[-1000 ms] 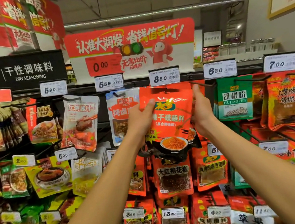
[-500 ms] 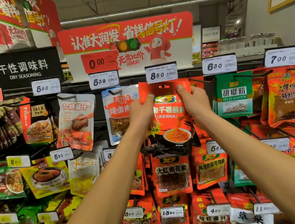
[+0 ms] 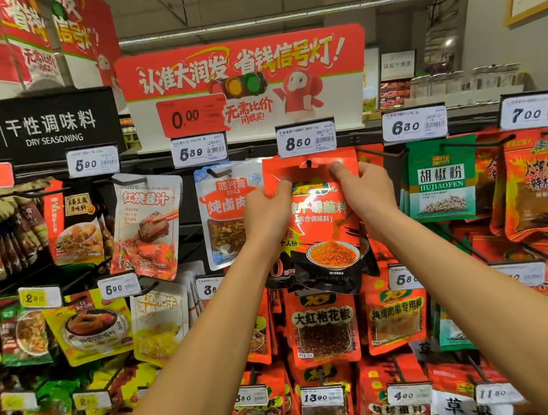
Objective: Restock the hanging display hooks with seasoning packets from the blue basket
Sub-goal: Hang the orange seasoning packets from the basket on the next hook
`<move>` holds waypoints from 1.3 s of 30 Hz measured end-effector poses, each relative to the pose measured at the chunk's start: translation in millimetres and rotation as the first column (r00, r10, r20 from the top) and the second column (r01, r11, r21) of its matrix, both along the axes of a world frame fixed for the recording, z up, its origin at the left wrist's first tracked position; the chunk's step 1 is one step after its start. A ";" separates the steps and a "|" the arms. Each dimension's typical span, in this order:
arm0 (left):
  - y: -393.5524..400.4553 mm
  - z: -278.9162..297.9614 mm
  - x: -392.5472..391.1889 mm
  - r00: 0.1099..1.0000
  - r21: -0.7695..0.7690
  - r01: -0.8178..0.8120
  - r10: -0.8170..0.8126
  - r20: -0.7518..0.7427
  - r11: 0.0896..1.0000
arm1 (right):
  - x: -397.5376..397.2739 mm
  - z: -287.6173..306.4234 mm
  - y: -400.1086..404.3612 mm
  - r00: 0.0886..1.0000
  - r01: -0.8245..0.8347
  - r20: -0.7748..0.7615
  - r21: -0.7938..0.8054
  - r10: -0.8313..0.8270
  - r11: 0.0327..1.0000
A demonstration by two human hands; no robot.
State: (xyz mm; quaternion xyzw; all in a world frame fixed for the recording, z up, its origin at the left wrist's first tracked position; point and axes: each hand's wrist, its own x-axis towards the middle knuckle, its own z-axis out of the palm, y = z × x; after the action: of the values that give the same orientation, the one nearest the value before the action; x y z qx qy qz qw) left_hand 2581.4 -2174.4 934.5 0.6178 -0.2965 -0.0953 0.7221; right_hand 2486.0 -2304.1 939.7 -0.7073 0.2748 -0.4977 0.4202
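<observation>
Red seasoning packet hangs just below the 8.50 price tag. Left hand pinches its upper left edge, right hand pinches its upper right edge; the packet lies between them.

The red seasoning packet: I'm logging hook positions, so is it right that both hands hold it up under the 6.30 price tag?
Not quite. The head view shows the left hand and right hand holding the red seasoning packet under the 8.50 price tag, not 6.30.
</observation>
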 end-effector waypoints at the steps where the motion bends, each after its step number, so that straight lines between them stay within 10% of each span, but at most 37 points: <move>1: 3.8 -5.0 -0.1 0.997 0.022 -0.026 0.024 0.080 0.999 | -2.8 -3.1 -0.3 1.000 -0.013 -0.010 -0.003 0.013 1.000; 9: 31.3 -61.0 16.6 0.940 0.124 0.237 -0.260 0.221 0.963 | -30.0 -67.0 17.9 0.978 -0.155 -0.142 -0.002 0.153 0.988; 27: -23.7 -63.1 32.8 0.833 0.169 -0.100 -0.010 0.553 0.981 | 18.5 -54.8 -12.8 0.893 -0.024 -0.441 -0.237 -0.085 0.971; 39: 16.7 -74.3 53.7 0.884 0.390 0.238 -0.365 0.291 0.889 | -25.7 -46.7 -22.4 0.844 -0.315 -0.475 -0.062 0.249 0.947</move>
State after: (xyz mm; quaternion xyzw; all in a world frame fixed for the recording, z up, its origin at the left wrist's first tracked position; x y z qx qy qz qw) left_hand 2635.1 -2157.7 860.2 0.6863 -0.4949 -0.1448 0.5130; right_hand 2460.3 -2326.5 892.9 -0.8650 0.2244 -0.2658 0.3617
